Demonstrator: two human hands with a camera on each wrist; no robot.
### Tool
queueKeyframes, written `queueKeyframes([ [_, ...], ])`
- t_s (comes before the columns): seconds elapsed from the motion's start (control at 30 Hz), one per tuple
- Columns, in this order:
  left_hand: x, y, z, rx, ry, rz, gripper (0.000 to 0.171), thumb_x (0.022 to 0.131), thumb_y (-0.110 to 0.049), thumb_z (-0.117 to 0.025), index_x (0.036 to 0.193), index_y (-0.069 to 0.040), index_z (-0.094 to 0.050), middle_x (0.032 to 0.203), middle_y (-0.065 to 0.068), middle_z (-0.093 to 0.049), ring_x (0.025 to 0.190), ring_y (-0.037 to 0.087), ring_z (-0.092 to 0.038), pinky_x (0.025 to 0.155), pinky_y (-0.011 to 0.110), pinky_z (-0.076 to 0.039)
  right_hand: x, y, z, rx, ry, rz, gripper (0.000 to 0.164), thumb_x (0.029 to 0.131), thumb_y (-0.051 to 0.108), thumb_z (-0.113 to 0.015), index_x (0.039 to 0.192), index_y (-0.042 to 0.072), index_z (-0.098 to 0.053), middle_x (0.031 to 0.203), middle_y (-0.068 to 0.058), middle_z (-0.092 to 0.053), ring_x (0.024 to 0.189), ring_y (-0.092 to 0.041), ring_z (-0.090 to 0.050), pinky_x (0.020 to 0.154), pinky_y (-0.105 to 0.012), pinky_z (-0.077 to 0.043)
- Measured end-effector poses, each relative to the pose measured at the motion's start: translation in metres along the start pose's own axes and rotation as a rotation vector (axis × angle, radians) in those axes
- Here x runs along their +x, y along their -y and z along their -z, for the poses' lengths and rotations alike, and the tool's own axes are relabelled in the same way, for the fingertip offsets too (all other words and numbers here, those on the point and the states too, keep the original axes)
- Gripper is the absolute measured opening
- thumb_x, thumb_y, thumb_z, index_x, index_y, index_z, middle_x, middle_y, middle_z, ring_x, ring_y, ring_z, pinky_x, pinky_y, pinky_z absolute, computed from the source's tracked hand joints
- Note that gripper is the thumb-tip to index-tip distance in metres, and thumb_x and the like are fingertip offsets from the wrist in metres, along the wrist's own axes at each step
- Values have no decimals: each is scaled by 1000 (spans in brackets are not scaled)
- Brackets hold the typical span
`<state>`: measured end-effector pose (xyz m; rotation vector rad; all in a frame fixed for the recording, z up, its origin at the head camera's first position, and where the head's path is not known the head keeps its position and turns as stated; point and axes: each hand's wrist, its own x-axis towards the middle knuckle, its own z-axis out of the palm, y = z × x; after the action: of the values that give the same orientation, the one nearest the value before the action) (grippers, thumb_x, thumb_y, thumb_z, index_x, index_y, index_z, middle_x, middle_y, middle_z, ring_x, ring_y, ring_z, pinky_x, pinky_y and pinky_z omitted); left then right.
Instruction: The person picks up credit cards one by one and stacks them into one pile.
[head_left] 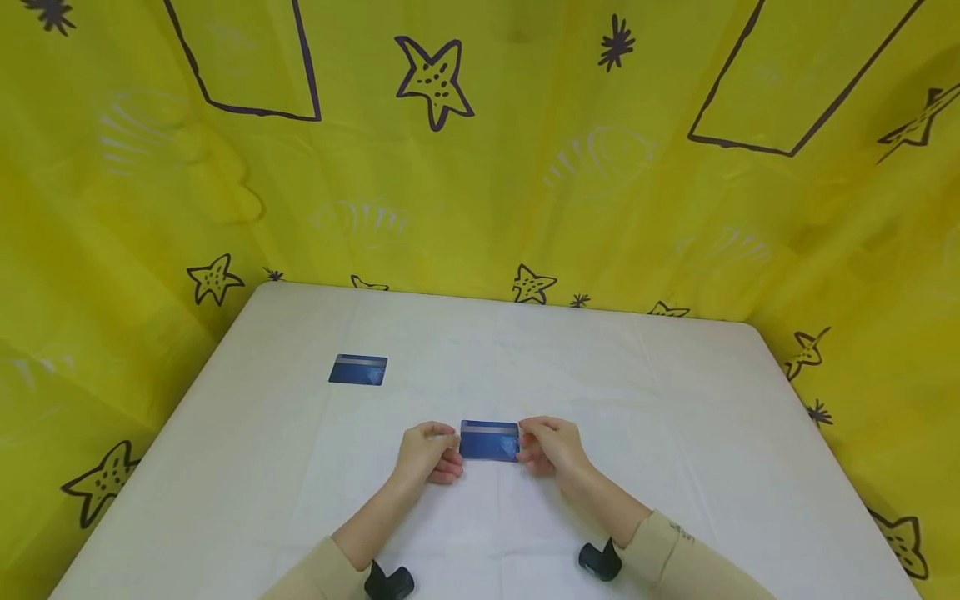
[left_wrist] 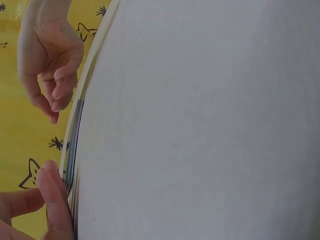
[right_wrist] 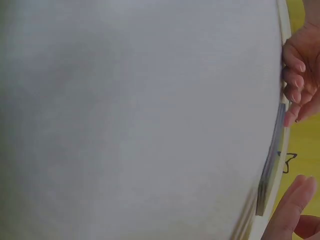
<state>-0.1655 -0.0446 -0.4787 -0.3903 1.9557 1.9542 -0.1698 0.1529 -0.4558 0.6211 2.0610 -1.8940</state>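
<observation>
A blue card [head_left: 489,442] with a pale stripe lies flat on the white table between my hands. Edge-on in the left wrist view, it shows as the top of a thin stack of cards [left_wrist: 75,142]. My left hand [head_left: 430,454] is at the stack's left end, its fingertips appearing to touch the edge. At the opposite end is my right hand [head_left: 553,446], fingers loosely bent beside the upper right corner. Between the right fingers [right_wrist: 295,200] and the stack [right_wrist: 271,162], the right wrist view shows a small gap. Neither hand visibly grips the cards.
Another blue card [head_left: 358,370] with the same pale stripe lies farther back on the left. The white table [head_left: 637,400] ends at a yellow curtain [head_left: 510,167] with drawn stars, which surrounds its back and sides. Black wrist devices [head_left: 600,562] sit by both sleeves.
</observation>
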Motion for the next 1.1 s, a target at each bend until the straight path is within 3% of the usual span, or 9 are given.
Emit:
queueKeyframes([
  [0.23,6,-17,28,-53,-40,41,28,86,-13,-55,107,5,-56,67,7,-65,51,15,-62,48,26,-53,8,23,-7,29,89,-3,33,89,19,-57,114,-3,-59,94,-12,-66,72,-20,-67,62,-27,-56],
  [0.6,26,-51,105,-105,-54,10,49,92,-16,-51,129,12,-36,81,8,-67,67,16,-67,67,29,-56,26,50,-50,149,243,-36,35,93,15,-51,124,-3,-52,116,-21,-58,92,-24,-65,78,-31,-54],
  [0.73,32,-56,127,-135,-106,-4,48,93,-16,-49,129,13,-35,75,2,-66,66,13,-67,67,27,-56,31,53,-72,192,289,-50,35,94,15,-49,125,-2,-51,122,-23,-54,105,-29,-59,86,-32,-50],
  [0.87,36,-58,143,-164,-160,-31,48,93,-14,-47,131,11,-34,71,0,-66,66,12,-67,69,26,-55,38,54,-93,313,322,-94,38,96,13,-45,129,-5,-46,128,-26,-47,117,-34,-50,95,-36,-44],
  [1.0,39,-56,159,-162,-228,-56,48,93,-14,-47,132,11,-33,72,-1,-65,66,10,-66,69,24,-55,44,53,-110,433,342,-160,39,96,12,-43,132,-5,-42,131,-27,-43,121,-35,-45,100,-37,-39],
  [1.1,40,-53,169,-181,-266,-73,47,93,-13,-47,131,12,-34,72,-2,-63,66,9,-65,70,23,-55,48,51,-121,461,356,-177,40,96,12,-43,132,-5,-41,132,-28,-42,123,-35,-43,102,-39,-37],
])
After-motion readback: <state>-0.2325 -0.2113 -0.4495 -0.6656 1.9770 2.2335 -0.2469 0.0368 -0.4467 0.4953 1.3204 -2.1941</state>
